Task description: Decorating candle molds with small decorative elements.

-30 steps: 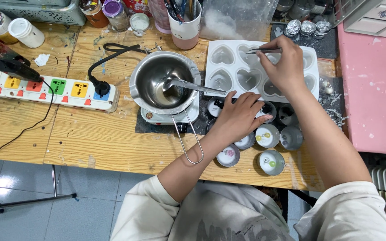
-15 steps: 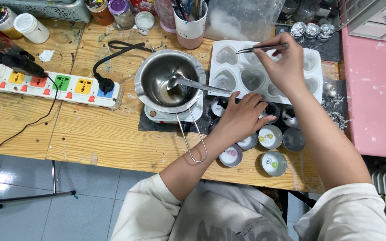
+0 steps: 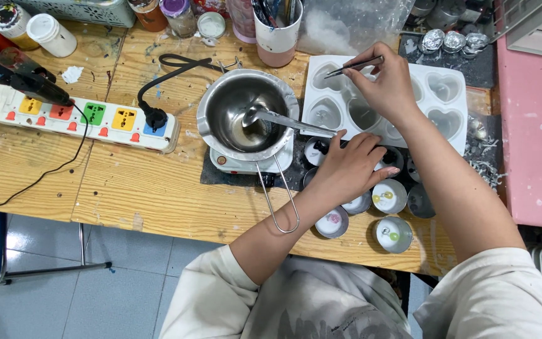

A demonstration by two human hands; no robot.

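Since the earlier frames, I note the right hand [image 3: 389,85] has drawn slightly back over the white heart mould tray [image 3: 453,129], and the tweezers [image 3: 354,66] it pinches now lie nearly level, tips pointing left above the upper-left cavity. The fingers are closed narrowly on the tweezers. The left hand [image 3: 349,166] remains flat, fingers loosely spread, resting over the small round tins [image 3: 389,196] just in front of the tray; it grips nothing I can see. A metal spoon [image 3: 283,120] lies in the steel melting pot [image 3: 246,113], its handle reaching toward the left hand. The pot sits on a small hot plate [image 3: 246,164], the power strip [image 3: 83,119] further left on the wooden table [image 3: 145,194].
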